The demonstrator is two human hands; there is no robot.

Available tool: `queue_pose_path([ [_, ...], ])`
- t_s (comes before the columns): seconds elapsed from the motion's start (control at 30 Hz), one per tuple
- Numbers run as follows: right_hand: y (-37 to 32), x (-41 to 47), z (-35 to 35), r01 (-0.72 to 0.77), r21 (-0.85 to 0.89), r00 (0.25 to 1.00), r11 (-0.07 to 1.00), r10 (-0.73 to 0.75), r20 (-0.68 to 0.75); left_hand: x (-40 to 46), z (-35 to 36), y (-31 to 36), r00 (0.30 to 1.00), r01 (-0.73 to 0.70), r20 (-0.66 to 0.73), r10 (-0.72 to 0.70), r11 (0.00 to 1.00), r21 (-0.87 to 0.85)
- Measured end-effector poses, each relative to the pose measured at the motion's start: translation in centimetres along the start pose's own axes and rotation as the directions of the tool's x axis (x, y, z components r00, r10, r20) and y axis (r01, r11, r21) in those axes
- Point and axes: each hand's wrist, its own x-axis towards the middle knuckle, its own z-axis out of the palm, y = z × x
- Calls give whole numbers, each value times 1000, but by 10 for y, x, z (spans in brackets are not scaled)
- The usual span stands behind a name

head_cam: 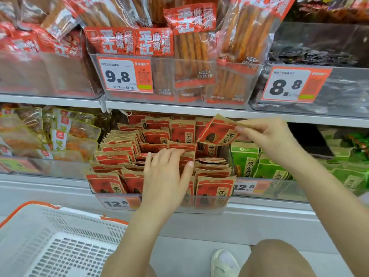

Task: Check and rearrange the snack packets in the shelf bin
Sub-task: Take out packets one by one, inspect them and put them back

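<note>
Fingers of the right hand (267,136) pinch one red packet (218,131), lifted tilted above the clear shelf bin (209,204). Left hand (165,172) lies flat, fingers spread, pressing the rows (127,156). Rearranging is judged mid-way; a gap must be parted for reinsertion.

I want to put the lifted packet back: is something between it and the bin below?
Nothing solid blocks it. The lifted packet, pinched by the right hand, hangs above the bin; the left hand rests on the packets further left.
</note>
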Motion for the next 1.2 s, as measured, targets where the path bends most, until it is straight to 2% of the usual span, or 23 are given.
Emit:
queue_pose_path([
  [0.13, 16, 12, 18, 17, -271, 997, 963, 4, 78, 0, 7, -5, 998, -24, -50, 25, 999, 23],
  [0.23, 23, 25, 31, 21, -392, 992, 920, 28, 120, 0, 9, -6, 998, -23, -61, 25, 999, 24],
  [0.4, 41, 50, 49, -34, -535, 984, 844, 122, 129, -2, 11, -6, 997, -18, -76, 19, 1000, 12],
  [0.57, 51, 74, 59, -215, -570, 954, 793, 295, 52, -1, 12, -7, 997, -16, -78, 17, 1000, 13],
  [0.63, 51, 82, 61, -235, -648, 933, 724, 355, 59, -2, 13, -7, 996, -12, -83, 13, 1000, 9],
  [0.8, 55, 91, 69, -260, -719, 923, 645, 386, 13, -2, 14, -8, 996, -15, -84, 16, 1000, 10],
  [0.9, 55, 91, 70, -318, -692, 911, 648, 411, -33, -2, 14, -8, 996, -17, -89, 17, 1000, 6],
  [0.97, 49, 82, 65, -313, -634, 920, 707, 391, -19, -2, 14, -8, 996, -13, -84, 14, 1000, 9],
  [1.1, 32, 44, 46, -203, -466, 959, 861, 271, 84, -3, 14, -9, 997, -12, -77, 13, 1000, 7],
  [1.2, 27, 23, 38, -73, -490, 964, 869, 188, 190, -3, 14, -8, 997, -10, -77, 10, 1000, 10],
])
